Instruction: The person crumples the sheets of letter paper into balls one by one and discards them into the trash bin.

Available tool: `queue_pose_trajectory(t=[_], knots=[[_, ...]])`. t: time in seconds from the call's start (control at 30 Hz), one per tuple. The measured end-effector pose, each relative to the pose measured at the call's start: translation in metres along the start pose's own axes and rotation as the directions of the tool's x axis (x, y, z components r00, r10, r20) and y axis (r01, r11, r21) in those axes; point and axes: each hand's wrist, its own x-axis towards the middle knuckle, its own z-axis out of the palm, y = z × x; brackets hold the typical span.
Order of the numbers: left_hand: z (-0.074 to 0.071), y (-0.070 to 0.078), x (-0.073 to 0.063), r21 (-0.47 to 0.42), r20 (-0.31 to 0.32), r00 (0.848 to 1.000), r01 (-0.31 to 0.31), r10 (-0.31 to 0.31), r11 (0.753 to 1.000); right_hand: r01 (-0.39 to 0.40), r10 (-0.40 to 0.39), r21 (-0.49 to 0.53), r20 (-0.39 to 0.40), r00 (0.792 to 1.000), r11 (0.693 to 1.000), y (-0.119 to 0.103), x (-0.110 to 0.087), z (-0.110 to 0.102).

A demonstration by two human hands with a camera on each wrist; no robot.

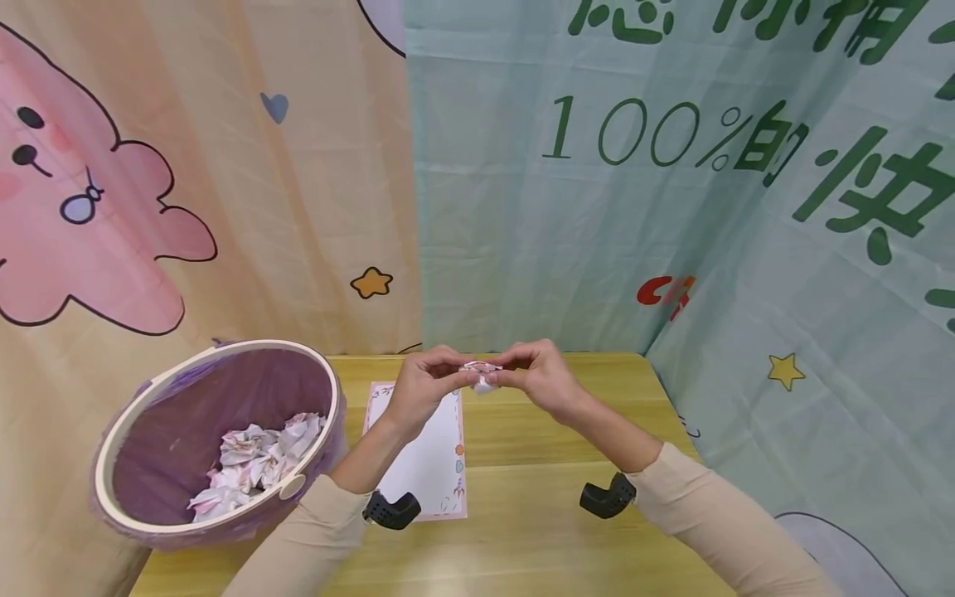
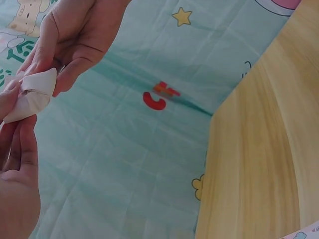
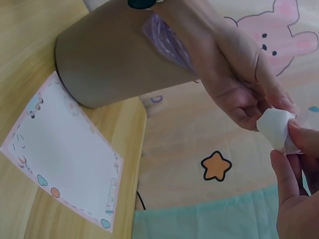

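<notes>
Both hands meet over the far part of the table around a small folded wad of paper [image 1: 485, 385], white with a pink-printed edge. My left hand [image 1: 420, 386] pinches its left side between thumb and fingers, and my right hand [image 1: 543, 380] pinches the right side. In the left wrist view the folded paper [image 2: 37, 94] shows a crease across its middle. The right wrist view shows a smooth, rounded white face of the paper [image 3: 275, 128] between the two hands. Below the left hand lies a flat sheet of paper [image 1: 421, 464] with a pink decorated border.
To the left stands a waste bin [image 1: 112, 464] with a pale rim and a purple liner. Several crumpled papers [image 1: 254, 464] lie inside it. The wooden table [image 1: 552, 514] reaches back to printed curtains [image 1: 522, 249], which also hang at both sides.
</notes>
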Motion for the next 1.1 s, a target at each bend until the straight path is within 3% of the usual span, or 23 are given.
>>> queue_pose_trajectory(t=[0.13,0.23,0.4,0.6,0.87,1.1], knots=[[-0.001,0.006,0.005,0.047,0.008,1.0,-0.001,0.001,0.999,0.001,-0.001,0.011,0.005,1.0,1.0,-0.004,0.003,-0.004],[0.0,0.014,0.011,0.116,0.012,0.999,0.031,-0.032,0.993,-0.009,0.009,0.016,0.005,1.0,1.0,-0.009,0.006,-0.008],[-0.002,0.036,0.022,0.247,0.035,0.992,0.108,-0.121,0.963,-0.036,0.036,0.011,0.001,0.999,0.999,-0.018,0.014,-0.014],[-0.011,0.056,0.035,0.329,0.074,0.977,0.163,-0.198,0.93,-0.082,0.082,-0.016,-0.016,0.997,0.996,-0.023,0.027,-0.018],[-0.038,0.082,0.037,0.411,0.042,0.979,0.167,-0.202,0.896,-0.113,0.113,-0.027,0.006,0.994,0.993,-0.031,0.048,-0.01],[-0.086,0.115,0.025,0.473,-0.021,0.987,0.148,-0.157,0.869,-0.105,0.105,-0.005,0.024,0.994,0.994,-0.041,0.067,0.004]])
